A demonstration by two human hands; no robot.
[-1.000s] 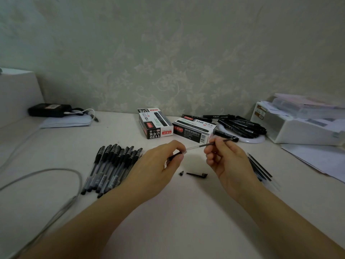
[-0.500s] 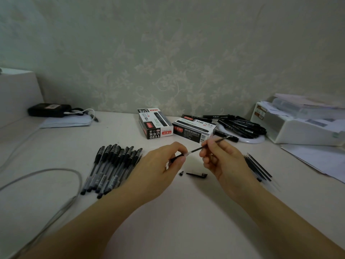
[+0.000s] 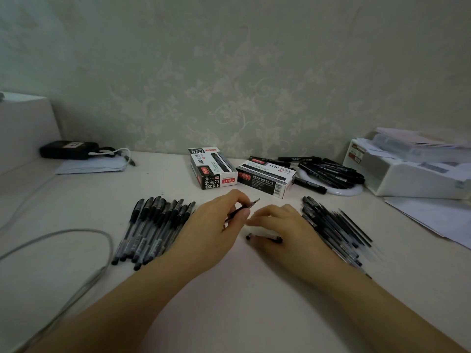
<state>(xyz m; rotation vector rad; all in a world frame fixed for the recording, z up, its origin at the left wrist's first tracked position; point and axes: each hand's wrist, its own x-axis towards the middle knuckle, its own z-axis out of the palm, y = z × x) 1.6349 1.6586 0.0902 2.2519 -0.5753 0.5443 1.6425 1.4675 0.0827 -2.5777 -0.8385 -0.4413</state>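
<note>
- The left hand (image 3: 216,225) is at the middle of the pale counter (image 3: 242,301), thumb and fingers curled in a pinch round a thin black pen with a bare metal tip (image 3: 248,205). The tip points far and to the right, raised off the surface.
- The right hand (image 3: 285,230) is just right of it, fingers bent down over a small black pen cap (image 3: 265,238) lying on the counter. The blur keeps me from telling whether they grip the cap or only touch it.
- A row of clear pens with black caps (image 3: 153,230) lies close on the left, right against the left wrist.
- A loose heap of black pens and thin refills (image 3: 334,225) crowds the right hand's outer side.
- Two black, white and red cardboard pen boxes (image 3: 211,169) sit just beyond the hands.
- Farther right, black markers (image 3: 331,171) rest on a round white plate (image 3: 354,191), beside a white plastic tray of papers (image 3: 407,179).
- A grey cable (image 3: 63,238) loops over the near left, and a black device (image 3: 68,150) sits at the far left.
</note>
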